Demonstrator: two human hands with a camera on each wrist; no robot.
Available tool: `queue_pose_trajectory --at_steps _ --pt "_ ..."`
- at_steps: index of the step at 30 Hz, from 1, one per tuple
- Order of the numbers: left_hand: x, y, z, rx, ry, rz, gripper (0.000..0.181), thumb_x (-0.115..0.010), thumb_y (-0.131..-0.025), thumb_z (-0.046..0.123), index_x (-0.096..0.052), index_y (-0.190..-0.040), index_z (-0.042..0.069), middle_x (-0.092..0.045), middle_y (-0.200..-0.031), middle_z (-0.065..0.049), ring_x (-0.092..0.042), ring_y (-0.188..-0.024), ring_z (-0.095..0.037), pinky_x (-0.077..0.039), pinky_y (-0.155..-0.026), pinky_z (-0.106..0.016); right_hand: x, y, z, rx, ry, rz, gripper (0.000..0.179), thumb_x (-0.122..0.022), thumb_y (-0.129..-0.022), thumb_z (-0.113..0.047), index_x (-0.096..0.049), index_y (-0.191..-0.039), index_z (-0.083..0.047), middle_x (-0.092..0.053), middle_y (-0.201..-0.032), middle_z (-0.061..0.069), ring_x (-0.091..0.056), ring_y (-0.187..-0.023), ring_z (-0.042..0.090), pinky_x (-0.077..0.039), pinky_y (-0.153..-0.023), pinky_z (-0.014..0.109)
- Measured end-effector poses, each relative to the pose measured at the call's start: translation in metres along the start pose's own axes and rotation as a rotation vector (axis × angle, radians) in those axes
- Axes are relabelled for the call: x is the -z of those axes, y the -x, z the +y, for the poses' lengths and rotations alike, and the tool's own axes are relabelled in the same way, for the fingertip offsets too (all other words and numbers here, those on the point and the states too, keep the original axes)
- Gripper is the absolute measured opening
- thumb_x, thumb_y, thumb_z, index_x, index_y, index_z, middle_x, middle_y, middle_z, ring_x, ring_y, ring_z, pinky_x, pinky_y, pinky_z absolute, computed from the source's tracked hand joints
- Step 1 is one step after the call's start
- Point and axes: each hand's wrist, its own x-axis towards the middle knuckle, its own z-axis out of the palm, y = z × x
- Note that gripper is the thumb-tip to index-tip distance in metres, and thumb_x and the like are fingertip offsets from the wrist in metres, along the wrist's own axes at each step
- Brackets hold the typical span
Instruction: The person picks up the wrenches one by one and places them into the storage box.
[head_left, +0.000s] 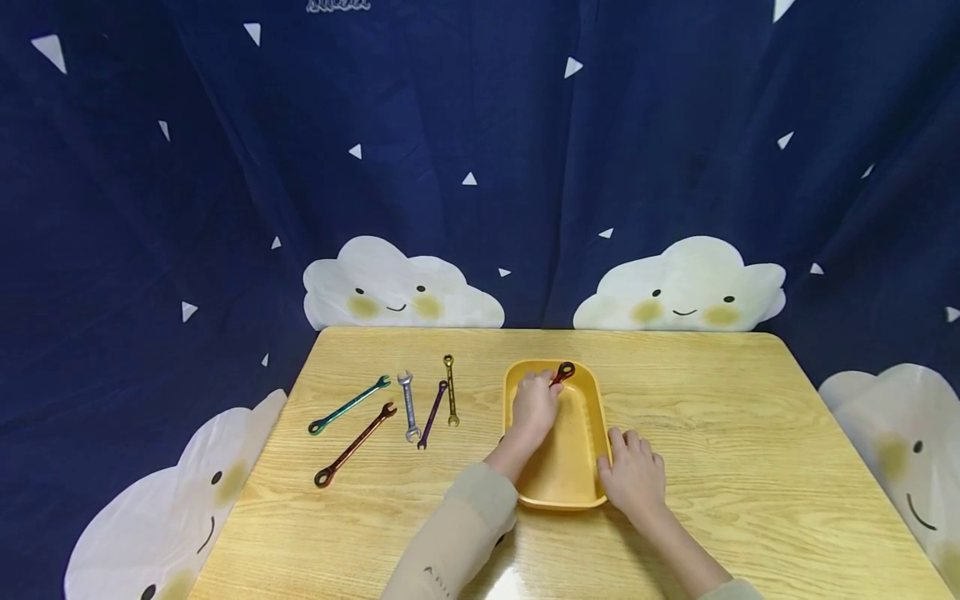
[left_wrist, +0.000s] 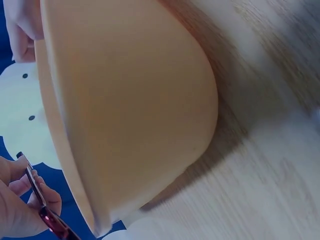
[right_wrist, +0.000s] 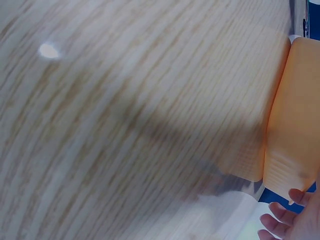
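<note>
A yellow plastic tray (head_left: 562, 505) sits on the table. My left hand (head_left: 534, 408) is over its left side and grips a red combination wrench (head_left: 564, 372), whose dark ring end sticks up past the fingers. The same red wrench (left_wrist: 54, 222) shows below the tray's rim in the left wrist view. At the tray's right edge, my right hand (head_left: 636, 475) holds the rim, thumb at the inner side and fingers outside. In the right wrist view its fingers (right_wrist: 282, 215) are loosely bent beside the tray wall (right_wrist: 295, 115).
Left of the tray lie a green wrench (head_left: 349, 406), a longer red wrench (head_left: 356, 444), a silver wrench (head_left: 409, 406), a purple wrench (head_left: 432, 415) and a gold wrench (head_left: 452, 392). Behind the wooden table (head_left: 735, 433) hangs a dark blue curtain (head_left: 450, 108) with clouds.
</note>
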Motion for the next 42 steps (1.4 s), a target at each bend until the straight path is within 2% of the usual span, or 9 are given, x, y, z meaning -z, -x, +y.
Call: queue_pose_trajectory --at_steps 4,5,14,23,27,35,42 --pt "-0.003 -0.001 0.0 0.034 0.0 -0.02 0.019 -0.063 -0.086 0.022 -0.068 -0.1 0.009 -0.06 -0.085 -0.009 -0.06 -0.08 -0.024 -0.048 -0.06 -0.031 -0.001 0.0 0.0 0.003 0.003 0.002 0.037 -0.05 -0.086 -0.025 -0.048 -0.117 -0.005 -0.05 -0.104 0.017 -0.048 -0.095 0.038 -0.037 -0.072 0.053" --pt "0.001 0.001 0.005 0.064 0.005 -0.04 0.017 -0.064 -0.085 0.018 -0.068 -0.098 0.008 -0.06 -0.084 -0.01 -0.06 -0.08 -0.026 -0.049 -0.06 -0.032 -0.001 -0.001 0.001 0.004 0.003 0.002 0.037 -0.05 -0.086 -0.025 -0.048 -0.117 -0.005 -0.05 -0.104 0.017 -0.048 -0.095 0.038 -0.037 -0.072 0.053" --pt "-0.014 0.002 0.001 0.129 -0.028 -0.05 0.017 -0.065 -0.085 0.02 -0.068 -0.097 0.01 -0.058 -0.081 -0.008 -0.061 -0.075 -0.025 -0.048 -0.056 -0.031 -0.002 0.0 0.002 0.001 0.004 0.009 0.037 -0.051 -0.086 -0.025 -0.048 -0.117 -0.004 -0.049 -0.103 0.017 -0.048 -0.095 0.038 -0.037 -0.073 0.053" --pt "-0.023 0.005 -0.001 0.12 -0.035 -0.045 0.017 -0.064 -0.085 0.019 -0.066 -0.095 0.005 -0.058 -0.078 -0.01 -0.06 -0.07 -0.025 -0.048 -0.057 -0.03 -0.001 0.0 -0.001 -0.001 -0.002 0.011 0.037 -0.052 -0.085 -0.024 -0.049 -0.116 -0.004 -0.049 -0.102 0.017 -0.047 -0.094 0.038 -0.037 -0.072 0.053" --pt "-0.027 0.006 -0.002 0.129 -0.014 -0.057 0.018 -0.064 -0.086 0.018 -0.066 -0.097 0.005 -0.059 -0.079 -0.009 -0.061 -0.071 -0.024 -0.049 -0.058 -0.03 -0.001 0.0 0.0 -0.004 -0.003 0.011 0.036 -0.052 -0.085 -0.024 -0.049 -0.116 -0.004 -0.049 -0.102 0.017 -0.047 -0.094 0.038 -0.037 -0.072 0.053" --pt "-0.037 0.009 -0.003 0.144 0.036 -0.036 0.013 -0.066 -0.083 0.017 -0.063 -0.086 0.004 -0.058 -0.074 -0.008 -0.06 -0.067 -0.025 -0.046 -0.056 -0.031 -0.002 0.0 0.001 -0.006 -0.003 0.01 0.037 -0.051 -0.085 -0.024 -0.048 -0.116 -0.004 -0.049 -0.103 0.017 -0.047 -0.095 0.038 -0.037 -0.072 0.053" --pt "-0.043 0.012 -0.003 0.172 0.072 -0.047 0.014 -0.066 -0.084 0.017 -0.062 -0.084 0.004 -0.057 -0.072 -0.007 -0.059 -0.065 -0.023 -0.045 -0.053 -0.03 -0.001 -0.001 0.0 -0.009 -0.004 0.008 0.037 -0.051 -0.085 -0.024 -0.049 -0.116 -0.004 -0.05 -0.104 0.017 -0.048 -0.095 0.038 -0.037 -0.071 0.052"
